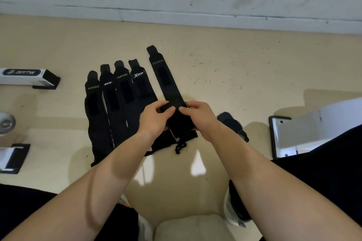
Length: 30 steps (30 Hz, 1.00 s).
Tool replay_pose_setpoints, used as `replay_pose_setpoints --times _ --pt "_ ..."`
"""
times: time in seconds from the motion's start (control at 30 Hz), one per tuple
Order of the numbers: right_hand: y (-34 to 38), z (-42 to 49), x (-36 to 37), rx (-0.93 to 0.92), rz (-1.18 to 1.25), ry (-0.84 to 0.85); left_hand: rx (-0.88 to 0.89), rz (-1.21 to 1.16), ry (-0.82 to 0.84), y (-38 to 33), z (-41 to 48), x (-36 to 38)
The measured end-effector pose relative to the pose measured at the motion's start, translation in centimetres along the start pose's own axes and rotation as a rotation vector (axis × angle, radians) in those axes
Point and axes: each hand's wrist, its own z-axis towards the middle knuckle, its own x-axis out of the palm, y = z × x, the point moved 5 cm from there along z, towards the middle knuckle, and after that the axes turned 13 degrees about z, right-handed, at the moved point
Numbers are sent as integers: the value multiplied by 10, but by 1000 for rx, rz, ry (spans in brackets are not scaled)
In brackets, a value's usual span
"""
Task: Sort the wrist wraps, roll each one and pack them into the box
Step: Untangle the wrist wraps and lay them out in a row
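Several black wrist wraps [109, 103] lie side by side on the beige floor, their labels pointing away from me. One longer black wrap [163, 76] stretches out to their right. My left hand [156, 117] and my right hand [197, 116] both pinch its near end, where the fabric is bunched into a thick fold or roll [179, 121]. A loop cord [181, 147] hangs from under that end. Another small black wrap [231, 123] lies alone to the right of my right hand.
A white box with black trim [290, 135] stands open at the right. A long white and black package [27, 77] lies at the left, another package [13, 157] below it. A grey wall runs along the far side. My knees frame the bottom.
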Motion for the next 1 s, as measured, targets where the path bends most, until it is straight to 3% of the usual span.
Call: replay_pose_setpoints --times 0.07,0.27,0.47,0.63,0.73,0.8,0.9,1.0 --pt "1 -2 -2 -17 -22 -29 31 68 -67 2 -1 -7" --pt "6 -12 10 -43 -54 88 100 359 -294 -11 -11 -23" --pt "8 -20 6 80 -14 114 173 219 -267 -25 -11 -23" --pt "-11 -20 -9 198 -449 132 275 82 -338 -43 -15 -34" --pt "-11 -14 -11 86 -641 61 279 18 -285 -45 -9 -35" --pt "3 -17 -2 -47 -487 65 255 -15 -237 -43 -6 -34" --pt "19 -23 12 -38 -62 200 198 -85 -185 -40 -1 -31" --pt "25 -25 25 -153 -111 200 69 -244 -132 -32 -1 -32"
